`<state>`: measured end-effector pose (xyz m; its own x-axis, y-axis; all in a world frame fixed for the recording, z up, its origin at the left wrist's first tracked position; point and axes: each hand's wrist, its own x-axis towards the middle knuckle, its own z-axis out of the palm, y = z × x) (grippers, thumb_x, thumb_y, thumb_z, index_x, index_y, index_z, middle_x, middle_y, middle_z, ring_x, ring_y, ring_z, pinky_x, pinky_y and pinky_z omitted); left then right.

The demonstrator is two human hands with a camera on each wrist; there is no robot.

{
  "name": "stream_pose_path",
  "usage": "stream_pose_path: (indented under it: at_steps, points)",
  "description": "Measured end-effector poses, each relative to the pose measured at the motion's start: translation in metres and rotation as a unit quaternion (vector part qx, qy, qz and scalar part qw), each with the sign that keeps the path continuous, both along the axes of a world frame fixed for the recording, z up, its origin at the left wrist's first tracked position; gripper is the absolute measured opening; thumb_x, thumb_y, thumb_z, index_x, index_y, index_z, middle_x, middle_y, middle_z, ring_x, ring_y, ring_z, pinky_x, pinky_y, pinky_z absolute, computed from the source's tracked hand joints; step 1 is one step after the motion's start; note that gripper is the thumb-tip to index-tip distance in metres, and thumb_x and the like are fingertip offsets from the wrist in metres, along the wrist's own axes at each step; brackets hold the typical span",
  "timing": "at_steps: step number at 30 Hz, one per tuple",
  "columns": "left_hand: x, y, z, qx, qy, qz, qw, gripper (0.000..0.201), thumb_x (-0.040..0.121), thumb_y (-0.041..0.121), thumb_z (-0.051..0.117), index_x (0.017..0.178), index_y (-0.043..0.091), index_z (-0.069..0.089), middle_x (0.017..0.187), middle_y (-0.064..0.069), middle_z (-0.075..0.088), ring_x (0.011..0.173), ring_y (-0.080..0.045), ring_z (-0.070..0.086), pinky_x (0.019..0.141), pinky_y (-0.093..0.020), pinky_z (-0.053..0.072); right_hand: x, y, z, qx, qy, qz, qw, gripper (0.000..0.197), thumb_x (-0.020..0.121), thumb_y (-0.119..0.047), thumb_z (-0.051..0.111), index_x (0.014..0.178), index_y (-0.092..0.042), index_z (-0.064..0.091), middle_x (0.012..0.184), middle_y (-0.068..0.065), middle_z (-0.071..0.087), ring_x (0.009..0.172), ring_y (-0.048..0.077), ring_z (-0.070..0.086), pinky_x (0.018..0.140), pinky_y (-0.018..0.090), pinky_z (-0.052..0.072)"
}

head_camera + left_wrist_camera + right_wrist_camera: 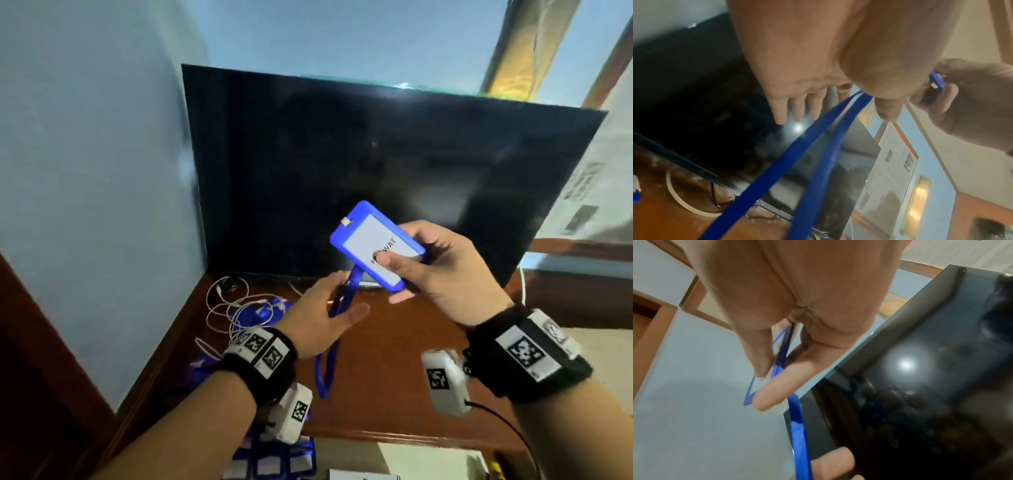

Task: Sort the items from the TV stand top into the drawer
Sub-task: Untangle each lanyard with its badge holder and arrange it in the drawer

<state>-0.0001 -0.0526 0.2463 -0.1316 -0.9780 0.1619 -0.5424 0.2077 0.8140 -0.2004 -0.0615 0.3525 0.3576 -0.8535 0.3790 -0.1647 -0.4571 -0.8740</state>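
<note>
Screen: a black flat television screen (376, 154) stands upright at the back.
Table: a brown wooden tabletop (394, 377) lies under both hands.
Right hand (445, 270): grips a blue plastic badge holder (373, 240) in the air before the screen, thumb on its white card.
Left hand (318, 315): pinches the blue fabric lanyard strap (353, 282) just below the holder, other fingers straight.

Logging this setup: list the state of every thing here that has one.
badge holder, in the air, white card inside, gripped by the right hand
lanyard, hangs from the holder through the left hand
right hand, thumb on the card, fingers behind
left hand, holds the lanyard between thumb and fingers
television, screen dark
white cables, coiled on the desk
</note>
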Motion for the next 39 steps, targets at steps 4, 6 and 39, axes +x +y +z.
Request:
stream_pose_path:
  at_steps: [4, 6, 39]
  points:
    - [-0.008, -0.002, 0.013, -0.032, 0.109, -0.008, 0.994, 0.020, 0.106, 0.035, 0.054, 0.099, 0.022, 0.067, 0.088, 0.005, 0.075, 0.081, -0.009, 0.071, 0.081, -0.033, 0.054, -0.010, -0.010, 0.022, -0.023, -0.060, -0.083, 0.994, 0.017, 0.087, -0.010, 0.080, 0.100, -0.006, 0.070, 0.069, 0.014, 0.069, 0.058, 0.018, 0.065, 0.059, 0.048, 0.064]
    - [-0.008, 0.014, 0.026, -0.049, 0.101, -0.028, 0.993, 0.020, 0.106, 0.036, 0.052, 0.095, 0.024, 0.063, 0.068, 0.003, 0.066, 0.060, -0.014, 0.065, 0.063, -0.035, 0.054, -0.020, -0.019, 0.024, -0.038, -0.081, -0.140, 0.986, 0.015, 0.087, -0.013, 0.081, 0.098, -0.010, 0.071, 0.075, 0.022, 0.071, 0.063, 0.027, 0.069, 0.059, 0.051, 0.064]
    - [0.033, 0.063, 0.033, -0.039, -0.126, -0.073, 0.989, 0.032, 0.103, 0.051, 0.051, 0.085, 0.032, 0.069, 0.062, 0.006, 0.055, 0.052, -0.005, 0.046, 0.058, -0.032, 0.042, -0.019, 0.007, -0.039, -0.067, 0.015, -0.181, 0.981, 0.011, 0.087, -0.024, 0.082, 0.086, -0.019, 0.072, 0.072, 0.000, 0.074, 0.062, 0.006, 0.066, 0.057, 0.016, 0.051]
